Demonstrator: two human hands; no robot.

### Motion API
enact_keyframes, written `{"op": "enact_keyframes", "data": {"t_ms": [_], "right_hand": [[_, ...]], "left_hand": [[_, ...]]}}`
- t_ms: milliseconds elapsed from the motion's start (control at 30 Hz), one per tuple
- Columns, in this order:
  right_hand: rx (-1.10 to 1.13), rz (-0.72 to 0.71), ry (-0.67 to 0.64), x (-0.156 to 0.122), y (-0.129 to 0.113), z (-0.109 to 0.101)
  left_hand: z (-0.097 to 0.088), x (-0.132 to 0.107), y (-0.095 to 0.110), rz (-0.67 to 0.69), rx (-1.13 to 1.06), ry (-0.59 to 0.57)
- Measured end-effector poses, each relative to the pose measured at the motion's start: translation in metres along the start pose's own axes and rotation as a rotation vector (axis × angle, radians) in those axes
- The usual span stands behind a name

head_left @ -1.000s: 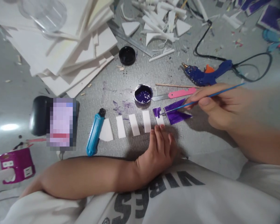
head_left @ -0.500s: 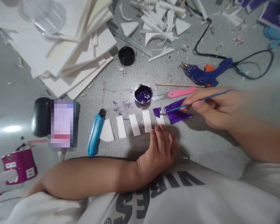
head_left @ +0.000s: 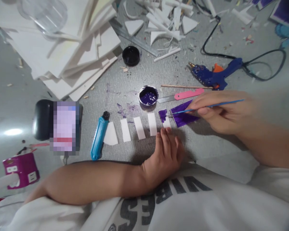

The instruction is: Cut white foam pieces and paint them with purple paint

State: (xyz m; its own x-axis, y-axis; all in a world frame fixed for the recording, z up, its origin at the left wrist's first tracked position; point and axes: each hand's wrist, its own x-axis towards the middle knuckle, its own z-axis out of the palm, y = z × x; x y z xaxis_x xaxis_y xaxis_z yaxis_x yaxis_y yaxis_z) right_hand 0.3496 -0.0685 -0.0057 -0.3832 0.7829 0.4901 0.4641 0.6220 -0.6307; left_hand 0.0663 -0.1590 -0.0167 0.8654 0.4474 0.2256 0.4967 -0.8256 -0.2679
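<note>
My right hand [head_left: 216, 112] pinches a thin blue paintbrush [head_left: 207, 107], whose tip rests on a small white strip [head_left: 164, 118] that is purple at its top. My left hand [head_left: 166, 152] lies on the grey table, fingers together, with the fingertips pressing on the near end of that strip. A fully purple piece [head_left: 183, 116] lies just right of it, under the brush. Several unpainted white strips [head_left: 139, 127] sit in a row to the left. An open pot of purple paint [head_left: 148, 95] stands behind the row.
A blue box cutter [head_left: 99, 138], a pink-handled knife [head_left: 183, 95], a wooden stick [head_left: 183, 86] and a blue glue gun [head_left: 213, 75] with its black cord lie around. White foam sheets [head_left: 69, 48] are stacked at back left. The black lid [head_left: 131, 55], a phone [head_left: 62, 125] and a magenta tape dispenser [head_left: 20, 168] are nearby.
The brush tip has shifted slightly left along the small strip, and my right hand has tilted the handle flatter. My left hand stays put.
</note>
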Motion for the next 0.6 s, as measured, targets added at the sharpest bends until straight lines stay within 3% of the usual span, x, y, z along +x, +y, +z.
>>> {"op": "enact_keyframes", "data": {"t_ms": [100,267,433,600], "right_hand": [[-0.015,0.040,0.053,-0.0033,-0.0013,0.0011],[0.101,0.015,-0.030,-0.0035,0.0040,-0.0016],[-0.031,-0.003,0.036,-0.0020,0.0009,0.0013],[-0.033,0.130,0.085,-0.0044,-0.0042,-0.0038]], "left_hand": [[0.0015,-0.0003,0.0005,-0.001,0.008,0.021],[-0.0006,0.0025,-0.0005,-0.006,0.022,0.019],[-0.0010,0.0031,-0.0002,-0.008,0.020,0.018],[0.0005,0.0004,0.0003,-0.001,0.018,0.014]]}}
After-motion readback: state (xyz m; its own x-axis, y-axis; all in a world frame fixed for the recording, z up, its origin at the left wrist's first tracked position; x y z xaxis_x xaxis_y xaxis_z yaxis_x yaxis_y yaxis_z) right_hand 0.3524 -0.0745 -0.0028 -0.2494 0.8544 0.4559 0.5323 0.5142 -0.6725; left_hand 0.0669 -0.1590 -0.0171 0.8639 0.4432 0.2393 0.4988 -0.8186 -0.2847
